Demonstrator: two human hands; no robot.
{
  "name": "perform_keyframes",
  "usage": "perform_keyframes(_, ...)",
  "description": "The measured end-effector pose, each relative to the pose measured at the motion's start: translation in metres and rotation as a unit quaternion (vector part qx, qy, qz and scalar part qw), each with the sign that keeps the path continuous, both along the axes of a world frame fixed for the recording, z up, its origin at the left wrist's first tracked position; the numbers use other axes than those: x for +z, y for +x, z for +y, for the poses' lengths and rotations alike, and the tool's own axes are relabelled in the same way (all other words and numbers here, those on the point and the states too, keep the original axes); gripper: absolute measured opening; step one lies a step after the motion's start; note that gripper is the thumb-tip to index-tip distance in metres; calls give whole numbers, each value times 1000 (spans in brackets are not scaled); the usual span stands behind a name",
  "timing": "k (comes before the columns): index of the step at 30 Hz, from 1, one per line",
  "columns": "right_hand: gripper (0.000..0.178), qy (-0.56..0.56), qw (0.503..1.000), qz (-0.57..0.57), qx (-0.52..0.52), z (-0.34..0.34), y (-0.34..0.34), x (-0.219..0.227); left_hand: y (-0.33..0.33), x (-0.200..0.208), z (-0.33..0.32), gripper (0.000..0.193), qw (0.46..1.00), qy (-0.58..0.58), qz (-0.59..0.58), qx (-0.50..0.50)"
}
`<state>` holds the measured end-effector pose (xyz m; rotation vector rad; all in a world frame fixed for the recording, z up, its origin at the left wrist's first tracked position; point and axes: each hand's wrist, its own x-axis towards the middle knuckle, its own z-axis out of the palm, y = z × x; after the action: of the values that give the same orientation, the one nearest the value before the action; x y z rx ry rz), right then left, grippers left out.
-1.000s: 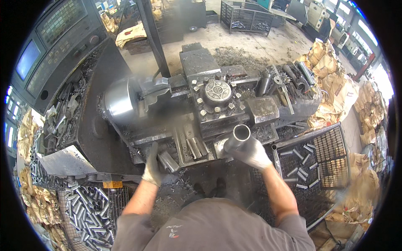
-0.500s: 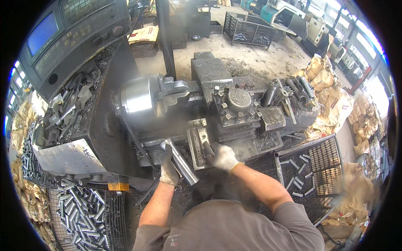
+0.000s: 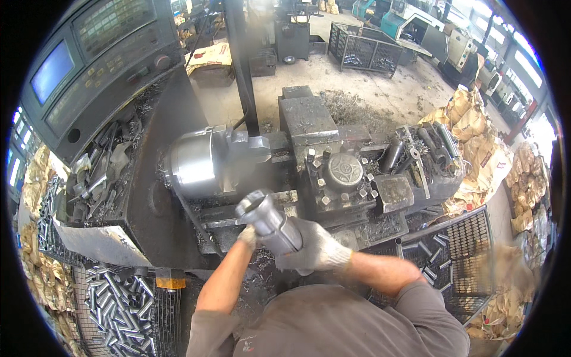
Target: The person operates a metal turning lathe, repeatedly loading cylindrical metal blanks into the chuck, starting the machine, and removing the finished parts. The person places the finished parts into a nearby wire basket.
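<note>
A stepped, hollow metal sleeve [image 3: 270,223] is held up in front of me, tilted, its open, notched end pointing up and away to the left. My right hand [image 3: 314,245], in a grey and white work glove, is closed around the sleeve's lower end. My gloved left hand [image 3: 247,237] is closed against its left side, with most of its fingers hidden behind the metal. Just beyond the sleeve stand the lathe's shiny chuck [image 3: 199,160] and, to the right, the bolted tool post [image 3: 343,175].
A control panel [image 3: 95,65] rises at the left beside a chip-filled tray [image 3: 101,169]. Wire baskets of cut tubes stand at the lower left [image 3: 83,303] and right [image 3: 489,250]. Loose tools, including a T-handled wrench [image 3: 419,166], lie right of the tool post. Brown paper sacks [image 3: 476,149] stand beyond.
The sleeve has been lifted from low beside the lathe bed and turned. My right hand has left the plate on the bed and taken hold of the sleeve alongside my left hand.
</note>
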<state>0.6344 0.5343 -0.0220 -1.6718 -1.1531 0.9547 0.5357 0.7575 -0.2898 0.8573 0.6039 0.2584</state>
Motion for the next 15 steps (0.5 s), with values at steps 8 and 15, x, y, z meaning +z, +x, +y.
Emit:
perform_keyframes(8,72,32,801,-594,71,88,161,110,-24,108,-30,30,923,338,80,168)
perform_keyframes(15,38,-173,732,-632,188,156,258,-16,-178,6,-72,25,914,100,176,352)
